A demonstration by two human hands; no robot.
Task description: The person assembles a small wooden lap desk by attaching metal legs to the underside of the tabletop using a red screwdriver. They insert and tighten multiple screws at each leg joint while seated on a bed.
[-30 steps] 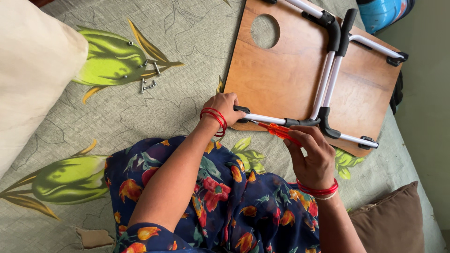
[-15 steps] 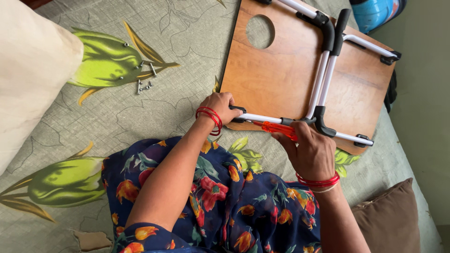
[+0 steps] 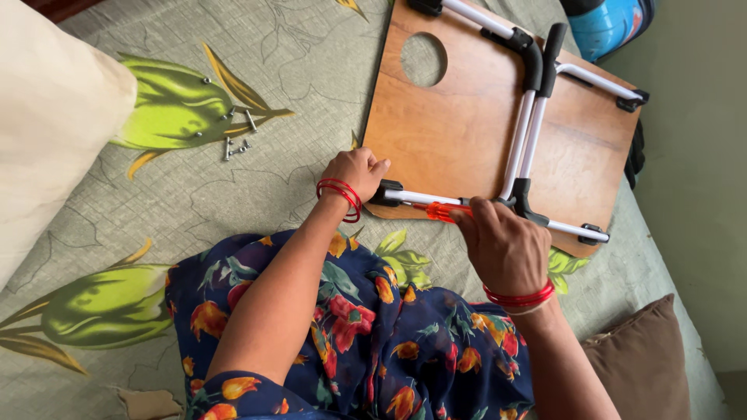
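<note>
Gripping a red-handled screwdriver (image 3: 443, 211) in closed fingers, right hand (image 3: 506, 245) at the near white leg bar (image 3: 424, 198) of an upturned wooden lap table (image 3: 459, 132) on the bedsheet (image 3: 257, 54), left hand (image 3: 356, 173) curled, pressing the table's corner, loose screws (image 3: 233, 132) lying well apart.

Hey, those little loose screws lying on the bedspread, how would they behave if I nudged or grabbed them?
The screws look metal and round-shanked, so they would probably roll. Being tiny, they may slip through fingers. The soft bedspread likely lets them sink into folds rather than travel far.
</note>
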